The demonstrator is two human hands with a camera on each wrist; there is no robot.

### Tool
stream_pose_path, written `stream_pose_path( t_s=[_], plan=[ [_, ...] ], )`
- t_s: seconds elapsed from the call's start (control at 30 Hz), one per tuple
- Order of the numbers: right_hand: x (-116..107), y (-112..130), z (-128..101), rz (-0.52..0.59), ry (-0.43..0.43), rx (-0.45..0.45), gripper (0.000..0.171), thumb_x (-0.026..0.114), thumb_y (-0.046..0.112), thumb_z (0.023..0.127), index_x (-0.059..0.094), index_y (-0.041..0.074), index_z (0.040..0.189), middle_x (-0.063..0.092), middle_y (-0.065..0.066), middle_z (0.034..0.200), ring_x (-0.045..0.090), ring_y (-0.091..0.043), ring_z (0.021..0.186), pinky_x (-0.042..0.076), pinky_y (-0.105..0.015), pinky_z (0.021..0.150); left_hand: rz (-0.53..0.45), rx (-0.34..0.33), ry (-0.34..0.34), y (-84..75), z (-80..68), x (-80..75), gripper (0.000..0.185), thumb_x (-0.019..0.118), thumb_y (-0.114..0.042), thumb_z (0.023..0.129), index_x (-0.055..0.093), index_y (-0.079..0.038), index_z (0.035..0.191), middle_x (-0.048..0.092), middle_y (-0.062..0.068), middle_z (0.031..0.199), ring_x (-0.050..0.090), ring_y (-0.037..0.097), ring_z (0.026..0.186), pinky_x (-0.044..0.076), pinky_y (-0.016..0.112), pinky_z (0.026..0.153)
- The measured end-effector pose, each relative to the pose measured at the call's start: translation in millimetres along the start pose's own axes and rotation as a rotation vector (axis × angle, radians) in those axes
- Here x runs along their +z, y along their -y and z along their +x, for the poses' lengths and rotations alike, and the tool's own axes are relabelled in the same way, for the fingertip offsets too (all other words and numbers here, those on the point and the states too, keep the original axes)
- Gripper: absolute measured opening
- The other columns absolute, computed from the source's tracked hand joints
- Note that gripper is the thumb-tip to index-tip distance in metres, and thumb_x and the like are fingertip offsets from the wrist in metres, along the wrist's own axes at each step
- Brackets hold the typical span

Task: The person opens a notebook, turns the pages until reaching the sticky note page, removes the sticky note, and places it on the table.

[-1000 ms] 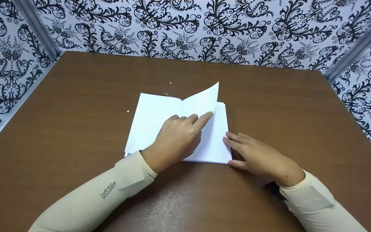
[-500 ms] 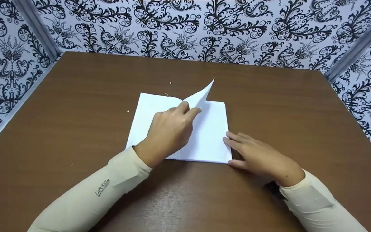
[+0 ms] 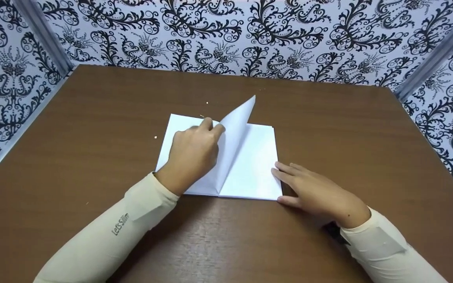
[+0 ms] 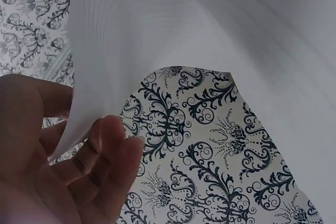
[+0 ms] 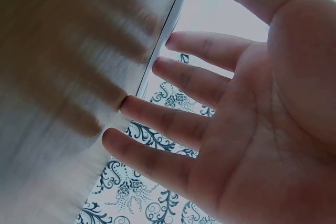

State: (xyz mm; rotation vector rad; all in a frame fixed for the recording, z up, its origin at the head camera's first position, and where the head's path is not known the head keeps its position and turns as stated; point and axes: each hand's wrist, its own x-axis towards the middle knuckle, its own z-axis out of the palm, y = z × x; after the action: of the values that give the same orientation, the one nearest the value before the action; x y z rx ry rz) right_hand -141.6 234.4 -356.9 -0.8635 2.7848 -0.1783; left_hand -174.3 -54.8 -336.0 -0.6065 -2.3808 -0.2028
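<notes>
- Head view, from the left: a brown wooden table [image 3: 73, 157] fills the floor of a booth walled in black-and-white scrolled wallpaper [image 3: 10, 70], with a few pale crumbs [image 3: 155, 137] lying loose on the wood near the book's left edge
- Left hand [image 3: 193, 153] comes in on a cream sleeve [image 3: 108, 232] and lies over the left half of the open notebook [image 3: 256, 165]; its fingers are curled round the lifted page [image 3: 238, 118], which stands up from the spine in a tilted peak
- Left wrist view confirms it: the sheet curves over the fingertips [image 4: 113, 145], bending without a crease
- That paper looks thin, light and floppy, easy to crumple or tear if tugged; I'd judge it best taken at the free outer edge, where it lifts away from the stack, and not close to the spine
- Notebook itself lies flat near the middle of the table, closer to the person than to the far wall; it seems light enough to slide on the smooth wood unless something pins it
- Right hand [image 3: 317, 192] does that job, fingers straight and spread, gripping nothing, tips touching the book's right edge; the right wrist view shows the same flat fingers [image 5: 173, 114] against the edge of the pages
- Further right there is more bare wood, then a grey corner post [image 3: 427, 67] and wallpaper again
</notes>
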Motion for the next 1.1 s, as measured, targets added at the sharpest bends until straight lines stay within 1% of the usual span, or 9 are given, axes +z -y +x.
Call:
stream_pose_path(
  t_s=[0.13, 0.27, 0.57, 0.63, 0.7, 0.8, 0.9, 0.97, 1.1],
  plan=[
    [0.1, 0.4, 1.0, 0.008, 0.01, 0.002, 0.069, 0.066, 0.036, 0.096, 0.041, 0.005, 0.151, 0.037, -0.016, 0.159, 0.036, -0.048, 0.143, 0.033, -0.059, 0.114, 0.071, -0.028, 0.061, 6.7, -1.3, 0.6, 0.013, 0.06, 0.001, 0.083, 0.069, -0.006, 0.09, 0.067, 0.011, 0.082, 0.057, 0.024, 0.048, 0.046, 0.044, 0.04],
    [0.8, -0.8, 1.5, 0.001, 0.014, -0.007, 0.069, 0.066, 0.036, 0.096, 0.04, 0.004, 0.152, 0.037, -0.017, 0.159, 0.036, -0.048, 0.143, 0.034, -0.059, 0.113, 0.117, -0.042, 0.122, 11.0, -2.9, 0.9, 0.01, 0.06, 0.002, 0.083, 0.068, -0.005, 0.085, 0.066, 0.012, 0.075, 0.059, 0.026, 0.047, 0.048, 0.046, 0.041],
    [2.0, -2.2, 1.7, -0.003, 0.001, -0.013, 0.068, 0.066, 0.036, 0.096, 0.042, 0.004, 0.151, 0.037, -0.017, 0.159, 0.036, -0.049, 0.143, 0.033, -0.059, 0.114, 0.183, -0.003, 0.203, 18.1, -6.9, -3.8, 0.011, 0.063, 0.001, 0.082, 0.072, -0.004, 0.079, 0.065, 0.015, 0.065, 0.061, 0.028, 0.048, 0.048, 0.044, 0.041],
    [1.9, -2.1, 1.4, -0.002, 0.003, -0.01, 0.068, 0.066, 0.036, 0.096, 0.042, 0.004, 0.151, 0.037, -0.017, 0.159, 0.036, -0.049, 0.143, 0.033, -0.059, 0.114, 0.214, 0.005, 0.248, 19.3, -7.2, -5.5, 0.011, 0.064, 0.001, 0.082, 0.073, -0.004, 0.078, 0.066, 0.015, 0.065, 0.06, 0.025, 0.048, 0.048, 0.043, 0.041],
    [1.4, -1.8, 1.2, 0.001, 0.005, -0.007, 0.068, 0.066, 0.036, 0.096, 0.041, 0.004, 0.151, 0.037, -0.017, 0.159, 0.035, -0.049, 0.143, 0.032, -0.059, 0.114, 0.25, 0.009, 0.313, 20.4, -7.2, -6.7, 0.012, 0.064, -0.001, 0.083, 0.075, -0.004, 0.08, 0.068, 0.015, 0.066, 0.058, 0.023, 0.048, 0.048, 0.041, 0.041],
    [1.1, -1.6, 1.3, 0.005, 0.005, -0.004, 0.069, 0.066, 0.036, 0.095, 0.041, 0.004, 0.151, 0.037, -0.017, 0.159, 0.035, -0.049, 0.143, 0.032, -0.059, 0.114, 0.295, 0.004, 0.41, 21.6, -7.2, -8.0, 0.014, 0.063, -0.001, 0.084, 0.077, -0.005, 0.082, 0.069, 0.014, 0.066, 0.054, 0.019, 0.05, 0.043, 0.036, 0.04],
    [1.0, -1.5, 1.2, 0.007, 0.001, -0.004, 0.069, 0.066, 0.037, 0.095, 0.041, 0.005, 0.151, 0.037, -0.017, 0.159, 0.036, -0.049, 0.143, 0.033, -0.06, 0.114, 0.321, 0.001, 0.474, 22.5, -9.1, -9.2, 0.017, 0.062, -0.002, 0.085, 0.078, -0.006, 0.081, 0.069, 0.013, 0.065, 0.055, 0.018, 0.051, 0.04, 0.034, 0.04],
    [1.1, -1.7, 0.8, 0.008, 0.002, -0.002, 0.069, 0.066, 0.037, 0.095, 0.041, 0.005, 0.152, 0.037, -0.017, 0.159, 0.036, -0.049, 0.143, 0.033, -0.06, 0.114, 0.323, 0.002, 0.484, 23.1, -11.7, -10.6, 0.017, 0.062, -0.002, 0.085, 0.077, -0.005, 0.079, 0.069, 0.013, 0.065, 0.059, 0.02, 0.052, 0.044, 0.036, 0.042],
    [1.7, -1.5, 2.5, 0.011, 0.001, 0.0, 0.07, 0.066, 0.037, 0.095, 0.041, 0.005, 0.152, 0.037, -0.017, 0.159, 0.035, -0.049, 0.143, 0.033, -0.059, 0.114, 0.315, -0.002, 0.463, 27.8, -20.5, -14.4, 0.016, 0.063, -0.001, 0.084, 0.076, -0.005, 0.076, 0.068, 0.014, 0.064, 0.063, 0.026, 0.053, 0.051, 0.042, 0.046]
  ],
)
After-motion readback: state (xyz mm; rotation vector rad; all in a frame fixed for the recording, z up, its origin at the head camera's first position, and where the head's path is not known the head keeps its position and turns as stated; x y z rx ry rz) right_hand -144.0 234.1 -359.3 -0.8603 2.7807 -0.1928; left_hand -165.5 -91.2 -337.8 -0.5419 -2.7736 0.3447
